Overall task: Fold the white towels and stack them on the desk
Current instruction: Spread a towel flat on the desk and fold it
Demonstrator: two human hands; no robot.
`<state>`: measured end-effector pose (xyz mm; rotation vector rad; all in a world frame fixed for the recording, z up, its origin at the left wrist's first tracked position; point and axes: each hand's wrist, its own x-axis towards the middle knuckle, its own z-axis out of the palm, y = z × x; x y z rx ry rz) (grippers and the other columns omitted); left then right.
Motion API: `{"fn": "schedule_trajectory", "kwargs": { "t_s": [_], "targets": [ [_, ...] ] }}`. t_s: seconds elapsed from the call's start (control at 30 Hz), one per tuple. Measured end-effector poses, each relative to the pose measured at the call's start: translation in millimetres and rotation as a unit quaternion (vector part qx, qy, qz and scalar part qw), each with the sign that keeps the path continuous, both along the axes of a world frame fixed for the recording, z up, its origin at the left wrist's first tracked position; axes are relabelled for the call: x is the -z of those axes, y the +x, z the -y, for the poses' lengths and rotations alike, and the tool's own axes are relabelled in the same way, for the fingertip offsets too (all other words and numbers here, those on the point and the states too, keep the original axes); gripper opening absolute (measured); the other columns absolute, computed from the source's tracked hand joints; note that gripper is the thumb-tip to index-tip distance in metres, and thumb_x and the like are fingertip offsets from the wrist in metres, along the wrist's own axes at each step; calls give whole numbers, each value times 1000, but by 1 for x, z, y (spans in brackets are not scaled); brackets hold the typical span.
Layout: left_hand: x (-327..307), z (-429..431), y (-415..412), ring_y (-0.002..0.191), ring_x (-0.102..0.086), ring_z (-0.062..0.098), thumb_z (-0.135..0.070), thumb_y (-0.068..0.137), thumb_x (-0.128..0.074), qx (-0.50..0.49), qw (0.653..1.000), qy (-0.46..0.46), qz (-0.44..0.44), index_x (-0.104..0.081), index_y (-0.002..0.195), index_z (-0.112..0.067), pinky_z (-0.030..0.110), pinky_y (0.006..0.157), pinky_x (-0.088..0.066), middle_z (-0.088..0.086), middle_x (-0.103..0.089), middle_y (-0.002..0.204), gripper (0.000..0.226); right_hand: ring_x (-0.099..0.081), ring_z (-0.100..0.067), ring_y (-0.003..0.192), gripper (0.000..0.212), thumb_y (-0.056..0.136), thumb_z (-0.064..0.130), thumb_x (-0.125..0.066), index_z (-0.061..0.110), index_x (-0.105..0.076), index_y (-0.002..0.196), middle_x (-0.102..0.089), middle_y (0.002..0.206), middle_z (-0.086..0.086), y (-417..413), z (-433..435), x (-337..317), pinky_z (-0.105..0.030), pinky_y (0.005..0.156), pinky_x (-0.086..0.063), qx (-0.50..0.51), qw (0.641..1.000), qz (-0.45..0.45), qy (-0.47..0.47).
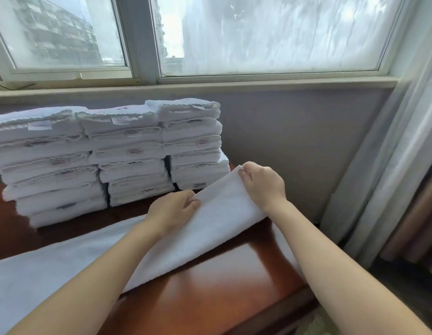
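A soft white terry towel (217, 223) lies across the glossy reddish-brown wooden desk (222, 286), running from eight o'clock to two o'clock, its far end lifted. The left hand (172, 210) pinches one corner and the right hand (264, 183) pinches the other. Three stacks of folded white towels (113, 153) stand on the desk at ten o'clock from the hands, against the wall.

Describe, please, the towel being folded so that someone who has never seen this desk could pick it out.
Under the window, a reddish-brown desk carries three stacks of folded white towels along its far side. In front of them lies one long white towel, its far end lifted by the left hand and right hand. It alone is spread out, not stacked.
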<state>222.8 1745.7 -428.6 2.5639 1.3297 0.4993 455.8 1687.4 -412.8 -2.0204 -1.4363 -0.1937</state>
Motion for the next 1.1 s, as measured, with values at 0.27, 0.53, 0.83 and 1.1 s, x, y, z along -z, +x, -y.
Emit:
{"fn": "schedule_trajectory", "kwargs": {
  "t_s": [0.27,0.53,0.83,1.1],
  "targets": [
    [25,-3,4,112,-57,17,-32,92,-63,19,991,107,78,-49,137,-25,36,87,-49,-5,-55,131,48,-55,-27,107,35,96,22,-44,22,-50,131,-54,121,-3,1,-18,13,-33,73,-39,48,978,114,-167],
    [21,6,-1,99,-63,15,-20,94,-60,11,989,109,104,-68,114,-25,33,77,-50,-11,-67,109,22,-12,-15,150,55,101,45,-31,25,-29,153,-22,162,1,-66,-6,46,-41,122,-6,-153,962,30,-225],
    [22,31,-88,150,-17,13,-38,105,-32,-42,998,26,-37,-35,152,-26,31,121,-10,-4,-27,161,49,1,-14,152,58,104,46,-29,26,-18,157,-9,165,-1,-122,7,30,-38,123,3,-202,960,24,-192],
    [14,63,-241,148,-19,7,-44,104,-36,-210,978,6,-5,-37,150,-33,30,115,-22,-12,-31,159,47,-4,-14,152,57,103,47,-33,28,-22,156,-16,164,3,-269,11,18,-40,123,3,-380,910,60,-156]
  ]
}}
